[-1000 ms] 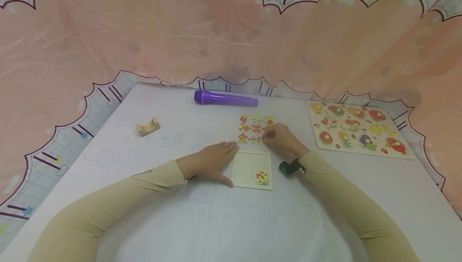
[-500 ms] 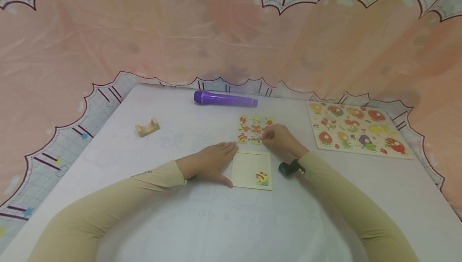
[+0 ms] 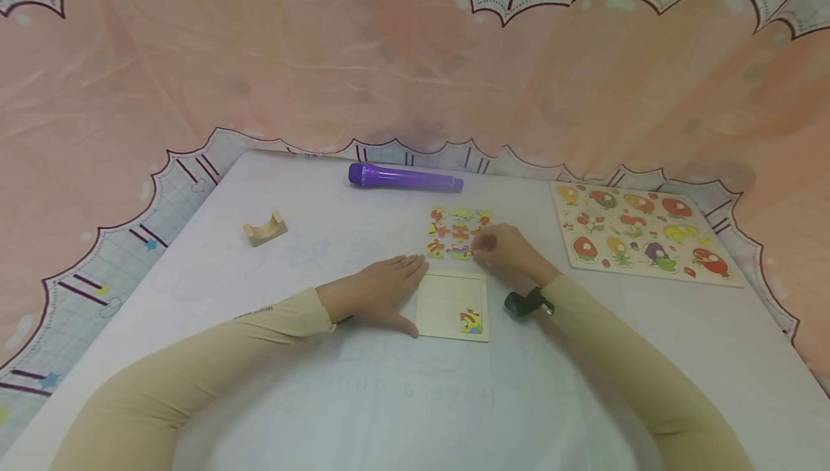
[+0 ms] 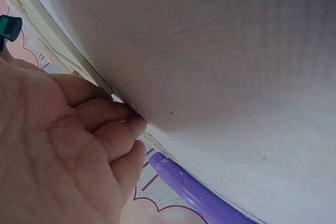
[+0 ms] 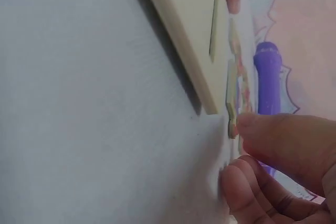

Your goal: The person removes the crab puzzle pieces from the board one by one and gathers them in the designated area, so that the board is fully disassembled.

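Observation:
A square wooden puzzle tray [image 3: 447, 305] lies on the white table, one yellow-and-red jigsaw piece [image 3: 471, 320] in its lower right corner. Flat beside the tray's left edge rests my left hand [image 3: 382, 291], its thumb and fingers spread at the corners. Several loose jigsaw pieces [image 3: 460, 231] form a loose square beyond the tray. My right hand [image 3: 509, 249] is at their near right edge, partly covering them. In the right wrist view, its thumb [image 5: 257, 129] is close to a piece, apart from the bent index finger, and nothing shows between them.
A purple toy microphone [image 3: 405, 177] lies behind the loose pieces. At the right is a wooden fruit puzzle board [image 3: 638, 233]. A small curved wooden stand [image 3: 265, 228] sits at the left. A patterned cloth [image 3: 415, 75] hangs behind the table.
The right hand and wrist have shifted very slightly to the right. The left hand, tray and loose pieces look unmoved.

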Available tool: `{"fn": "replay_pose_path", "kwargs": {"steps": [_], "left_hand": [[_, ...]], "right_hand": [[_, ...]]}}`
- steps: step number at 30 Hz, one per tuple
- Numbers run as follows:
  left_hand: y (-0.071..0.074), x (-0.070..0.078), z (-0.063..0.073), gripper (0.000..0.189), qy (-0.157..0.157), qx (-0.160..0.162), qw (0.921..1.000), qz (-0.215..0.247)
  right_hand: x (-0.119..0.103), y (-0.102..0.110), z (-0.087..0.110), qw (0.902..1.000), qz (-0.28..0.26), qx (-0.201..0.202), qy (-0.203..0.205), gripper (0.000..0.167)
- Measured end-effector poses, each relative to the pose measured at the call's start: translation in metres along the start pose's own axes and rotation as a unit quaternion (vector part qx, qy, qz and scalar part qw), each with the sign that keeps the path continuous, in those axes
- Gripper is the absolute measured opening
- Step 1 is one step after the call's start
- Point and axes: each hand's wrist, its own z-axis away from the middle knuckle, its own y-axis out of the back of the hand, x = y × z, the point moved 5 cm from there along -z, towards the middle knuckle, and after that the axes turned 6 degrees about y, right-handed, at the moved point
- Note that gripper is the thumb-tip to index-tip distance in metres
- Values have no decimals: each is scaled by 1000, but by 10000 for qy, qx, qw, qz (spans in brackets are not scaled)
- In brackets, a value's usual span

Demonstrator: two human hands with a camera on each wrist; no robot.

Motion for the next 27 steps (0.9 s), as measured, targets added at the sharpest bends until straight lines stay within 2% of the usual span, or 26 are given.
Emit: {"fn": "replay_pose_path", "kwargs": {"steps": [4, 10, 15, 20, 27], "left_hand": [[-1, 0, -1, 114, -7, 16, 10000, 1], [-1, 0, -1, 114, 23, 39, 10000, -67], [0, 1, -1, 114, 62, 24, 10000, -41], [0, 1, -1, 114, 52, 23, 10000, -16], [0, 1, -1, 113, 25, 63, 10000, -10]], "right_hand": [[-8, 3, 11, 9997, -12, 41, 255, 20], [-32, 6, 36, 9972, -198, -24, 720, 30], [-44, -5, 55, 9934, -227, -439, 1036, 36], [-48, -20, 72, 9876, 57, -965, 1233, 43], [-49, -31, 81, 9820, 393, -1311, 1303, 43]]}}
